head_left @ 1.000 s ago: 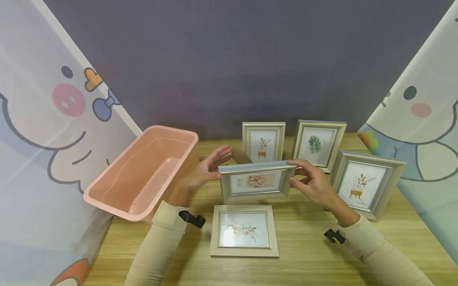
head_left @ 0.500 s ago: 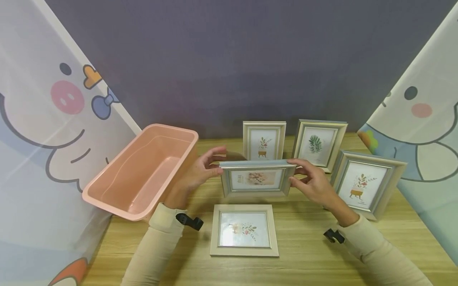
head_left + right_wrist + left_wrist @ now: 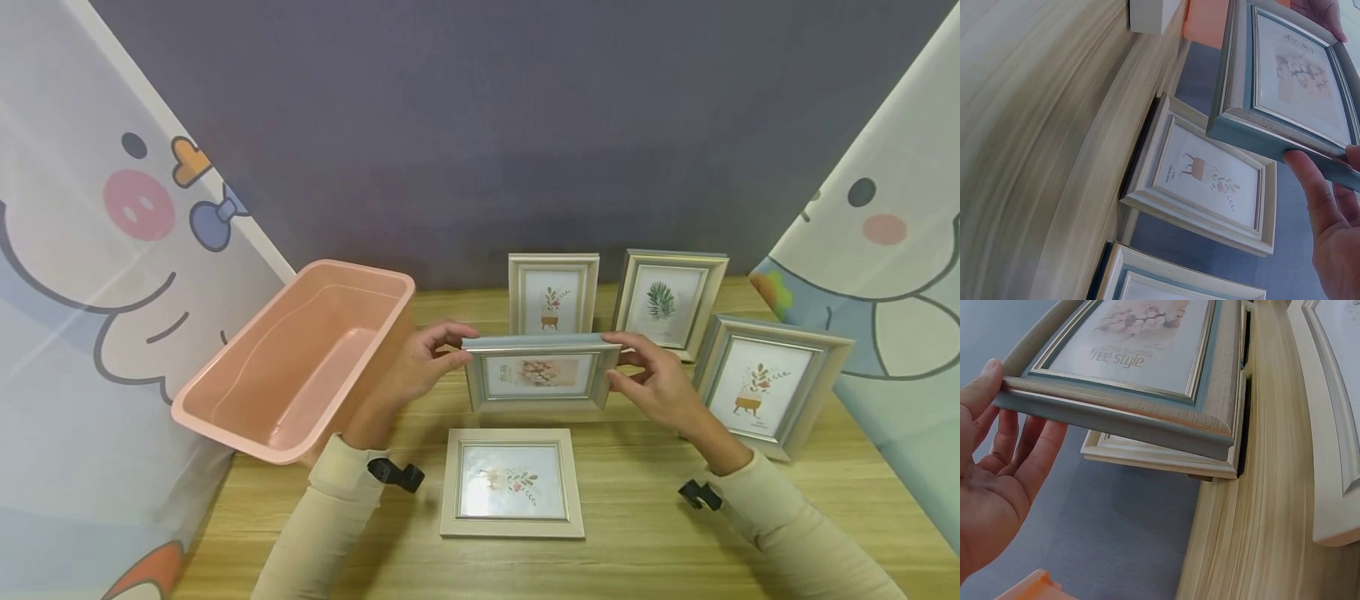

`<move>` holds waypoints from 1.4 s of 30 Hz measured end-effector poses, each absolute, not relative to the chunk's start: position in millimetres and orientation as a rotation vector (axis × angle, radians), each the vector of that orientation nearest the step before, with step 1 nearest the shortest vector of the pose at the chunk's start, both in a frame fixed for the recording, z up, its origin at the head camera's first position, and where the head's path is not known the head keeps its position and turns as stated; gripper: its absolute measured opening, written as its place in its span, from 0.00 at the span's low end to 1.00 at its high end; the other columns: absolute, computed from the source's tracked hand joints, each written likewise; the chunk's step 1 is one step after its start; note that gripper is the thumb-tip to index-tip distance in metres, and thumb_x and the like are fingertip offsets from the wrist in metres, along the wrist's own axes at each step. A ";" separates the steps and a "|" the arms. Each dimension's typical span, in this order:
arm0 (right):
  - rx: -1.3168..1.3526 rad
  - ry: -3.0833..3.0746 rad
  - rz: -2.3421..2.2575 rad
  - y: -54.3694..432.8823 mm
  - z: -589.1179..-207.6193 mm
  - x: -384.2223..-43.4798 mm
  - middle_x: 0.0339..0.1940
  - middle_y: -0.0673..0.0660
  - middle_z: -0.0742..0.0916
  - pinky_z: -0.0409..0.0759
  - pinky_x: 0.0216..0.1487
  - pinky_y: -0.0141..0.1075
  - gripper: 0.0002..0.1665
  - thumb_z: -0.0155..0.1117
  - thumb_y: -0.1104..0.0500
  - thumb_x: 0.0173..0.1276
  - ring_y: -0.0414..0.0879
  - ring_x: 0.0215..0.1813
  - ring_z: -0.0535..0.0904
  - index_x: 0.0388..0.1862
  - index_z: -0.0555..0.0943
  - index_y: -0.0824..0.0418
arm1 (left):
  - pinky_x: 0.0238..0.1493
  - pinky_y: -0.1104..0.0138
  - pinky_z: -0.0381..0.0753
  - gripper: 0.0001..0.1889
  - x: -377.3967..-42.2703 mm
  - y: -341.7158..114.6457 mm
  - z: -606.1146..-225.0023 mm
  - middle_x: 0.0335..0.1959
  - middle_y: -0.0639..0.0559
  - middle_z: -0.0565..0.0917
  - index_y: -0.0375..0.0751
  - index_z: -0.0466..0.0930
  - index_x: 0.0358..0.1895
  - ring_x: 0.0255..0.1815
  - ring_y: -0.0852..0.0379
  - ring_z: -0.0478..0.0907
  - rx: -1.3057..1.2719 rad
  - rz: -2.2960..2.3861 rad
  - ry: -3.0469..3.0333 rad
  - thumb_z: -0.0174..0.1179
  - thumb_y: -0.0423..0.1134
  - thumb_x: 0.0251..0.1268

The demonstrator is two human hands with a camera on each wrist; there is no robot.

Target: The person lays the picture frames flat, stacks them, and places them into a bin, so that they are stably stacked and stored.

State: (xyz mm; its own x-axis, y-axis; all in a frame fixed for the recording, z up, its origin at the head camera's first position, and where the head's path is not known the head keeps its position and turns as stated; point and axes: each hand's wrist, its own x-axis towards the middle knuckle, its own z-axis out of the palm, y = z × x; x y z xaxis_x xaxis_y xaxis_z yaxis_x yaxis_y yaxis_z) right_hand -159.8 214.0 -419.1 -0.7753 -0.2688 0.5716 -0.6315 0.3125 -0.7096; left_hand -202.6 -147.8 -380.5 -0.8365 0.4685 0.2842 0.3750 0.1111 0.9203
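Observation:
Sideways in the head view, a picture frame (image 3: 542, 407) with a pink flower print and a blue-grey edge is held up above the table. My left hand (image 3: 416, 367) pinches its upper left corner. In the left wrist view the thumb (image 3: 986, 384) lies on the front and the other fingers go behind. My right hand (image 3: 662, 387) pinches the right end between thumb and fingers. A cream picture frame (image 3: 512, 527) lies flat on the table below, its plant print turned sideways.
Behind the held frame, a cream frame (image 3: 553, 283) stands upright. Right of it stand a frame with a green leaf print (image 3: 660, 304) and a larger frame with a potted plant print (image 3: 761, 387). A pink plastic tub (image 3: 300, 358) stands at the left on the wooden table (image 3: 637, 533).
My left hand's raised fingers have come down onto the held frame's left corner. The frame has shifted very slightly; my right hand keeps its grip.

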 end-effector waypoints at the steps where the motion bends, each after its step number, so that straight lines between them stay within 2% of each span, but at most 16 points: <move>1: 0.806 -2.238 1.453 214.4 -419.2 -159.8 0.58 0.29 0.79 0.86 0.29 0.28 0.34 0.65 0.83 0.58 0.27 0.42 0.85 0.64 0.75 0.70 | 0.43 0.70 0.86 0.16 -201.7 -147.4 -380.1 0.46 0.41 0.83 0.24 0.78 0.56 0.43 0.67 0.81 0.874 1.840 2.296 0.63 0.24 0.67; 5: 0.811 -2.251 1.475 215.7 -419.7 -159.5 0.58 0.34 0.80 0.87 0.29 0.31 0.34 0.65 0.83 0.58 0.29 0.43 0.85 0.65 0.75 0.70 | 0.43 0.71 0.86 0.16 -199.7 -146.6 -378.3 0.47 0.32 0.82 0.23 0.78 0.57 0.44 0.68 0.80 0.875 1.817 2.330 0.62 0.24 0.68; 8: 0.807 -2.276 1.517 216.0 -418.8 -158.9 0.55 0.49 0.84 0.87 0.29 0.33 0.34 0.65 0.82 0.59 0.30 0.42 0.86 0.66 0.74 0.70 | 0.41 0.69 0.85 0.16 -199.1 -146.5 -377.7 0.46 0.30 0.83 0.25 0.78 0.58 0.43 0.67 0.81 0.854 1.799 2.367 0.61 0.25 0.69; 11: 0.793 -2.321 1.576 215.5 -417.2 -158.3 0.49 0.64 0.82 0.88 0.30 0.36 0.34 0.65 0.81 0.62 0.31 0.41 0.86 0.67 0.73 0.69 | 0.40 0.69 0.84 0.15 -198.5 -147.0 -378.2 0.46 0.33 0.85 0.28 0.80 0.58 0.41 0.65 0.81 0.817 1.765 2.432 0.60 0.28 0.71; 13: 0.779 -2.355 1.633 214.6 -415.3 -158.1 0.47 0.68 0.79 0.89 0.30 0.38 0.33 0.65 0.78 0.64 0.32 0.41 0.86 0.68 0.72 0.69 | 0.40 0.69 0.84 0.15 -198.0 -147.5 -378.7 0.45 0.33 0.85 0.29 0.80 0.58 0.40 0.64 0.81 0.782 1.756 2.460 0.60 0.29 0.71; 20: 0.758 -2.501 1.847 209.9 -410.7 -159.2 0.50 0.67 0.74 0.89 0.31 0.45 0.30 0.65 0.69 0.71 0.40 0.36 0.87 0.71 0.70 0.67 | 0.40 0.64 0.88 0.13 -194.2 -151.6 -383.7 0.47 0.33 0.82 0.28 0.79 0.56 0.37 0.59 0.79 0.585 1.761 2.432 0.58 0.30 0.74; 24: 0.704 -2.579 1.938 207.3 -414.1 -160.1 0.51 0.69 0.75 0.89 0.34 0.48 0.30 0.65 0.66 0.72 0.45 0.35 0.88 0.71 0.71 0.67 | 0.40 0.61 0.89 0.12 -190.5 -155.8 -390.9 0.47 0.36 0.81 0.28 0.79 0.54 0.37 0.58 0.78 0.453 1.709 2.393 0.57 0.32 0.75; 29: 0.587 -2.694 1.997 202.1 -422.0 -160.4 0.53 0.72 0.77 0.88 0.38 0.55 0.30 0.64 0.62 0.74 0.46 0.34 0.88 0.73 0.71 0.66 | 0.44 0.53 0.89 0.11 -187.2 -161.2 -405.6 0.45 0.41 0.80 0.30 0.78 0.54 0.39 0.57 0.78 0.322 1.640 2.339 0.55 0.33 0.77; 32: 0.551 -2.760 1.983 198.7 -427.0 -160.4 0.52 0.73 0.77 0.89 0.38 0.51 0.30 0.64 0.62 0.74 0.47 0.34 0.87 0.73 0.72 0.66 | 0.44 0.52 0.88 0.11 -184.6 -164.4 -414.3 0.44 0.44 0.79 0.29 0.76 0.55 0.39 0.56 0.78 0.259 1.619 2.299 0.54 0.33 0.77; 37: 0.534 -2.822 1.959 192.3 -434.6 -158.5 0.54 0.72 0.78 0.90 0.36 0.44 0.27 0.63 0.61 0.74 0.48 0.35 0.87 0.70 0.75 0.67 | 0.41 0.58 0.87 0.13 -177.7 -170.4 -426.2 0.44 0.43 0.77 0.26 0.73 0.56 0.35 0.55 0.81 0.212 1.618 2.199 0.52 0.32 0.78; 42: 0.503 -2.893 1.964 186.6 -442.3 -156.6 0.52 0.68 0.79 0.89 0.36 0.47 0.26 0.64 0.60 0.74 0.48 0.31 0.86 0.68 0.77 0.66 | 0.39 0.61 0.88 0.12 -170.7 -177.3 -439.2 0.44 0.43 0.75 0.25 0.71 0.56 0.35 0.54 0.82 0.210 1.606 2.109 0.50 0.31 0.78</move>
State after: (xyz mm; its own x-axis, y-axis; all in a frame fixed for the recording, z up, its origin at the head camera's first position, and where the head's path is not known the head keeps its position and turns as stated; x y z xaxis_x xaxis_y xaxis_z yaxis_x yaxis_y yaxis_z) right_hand -156.6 186.6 -442.3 -0.8856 -0.4362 -0.1598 -0.0125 0.3663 -0.9304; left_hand -170.7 -177.3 -439.2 -0.8741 0.3985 -0.2779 -0.1621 0.2999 0.9401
